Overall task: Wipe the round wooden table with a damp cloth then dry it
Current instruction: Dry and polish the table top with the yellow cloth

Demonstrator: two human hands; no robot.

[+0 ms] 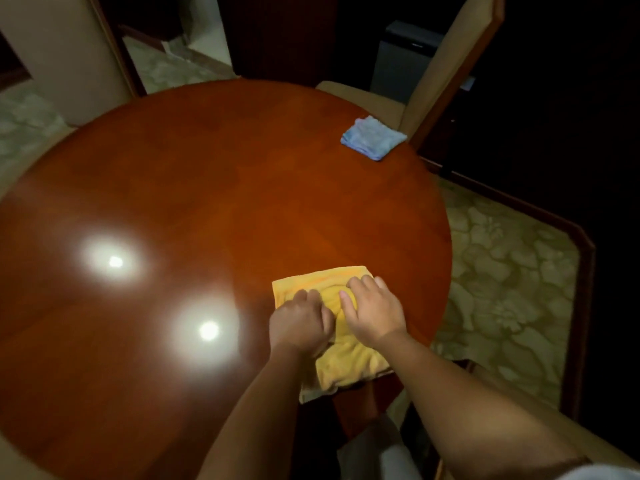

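Observation:
A yellow cloth [349,362] lies folded on the round wooden table [194,188], near its front right edge, with one corner hanging over the rim. My left hand [299,323] rests on the cloth with its fingers curled, knuckles up. My right hand [372,311] presses flat on the cloth beside it, fingers fairly straight. A folded blue cloth [372,137] sits apart at the table's far right edge.
A beige upholstered chair [440,67] stands behind the table at the right, close to the blue cloth. Another pale chair back [65,53] stands at the far left. Patterned carpet [509,289] lies to the right. Two lamp reflections shine on the tabletop.

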